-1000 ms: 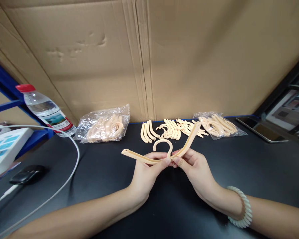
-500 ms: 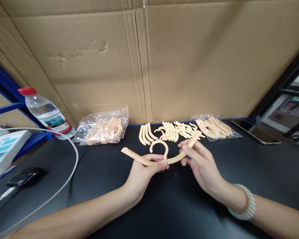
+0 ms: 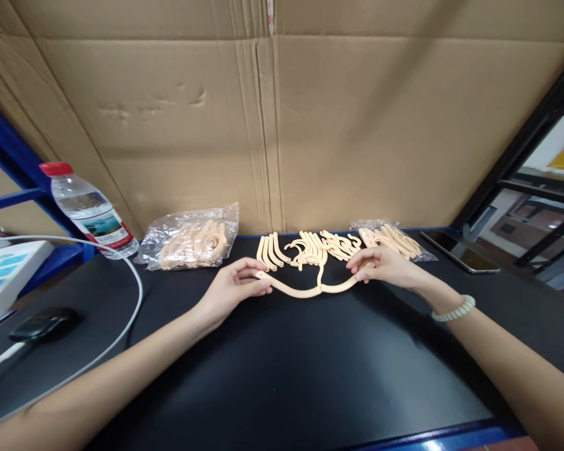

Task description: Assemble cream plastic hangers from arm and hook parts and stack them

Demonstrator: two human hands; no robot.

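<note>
Hanger, peach-coloured, its two bars extended either side of a central joint, is above the middle of the black table; whether it touches the surface cannot be told. Left hand pinches one tip between thumb and fingers; right hand pinches the opposite tip likewise. The hook rises from the joint, its upper part hard to separate by eye from pieces behind. Step in hand, as judged: two-handed handling of the extended hanger by its ends. Next move probably calls for even grips, so that the joint is not twisted. Beyond lie a row of curved strips, a cluster with hooks and a jumbled pile. A left bag and right bag, both transparent, flank these. Cardboard stands behind.
</note>
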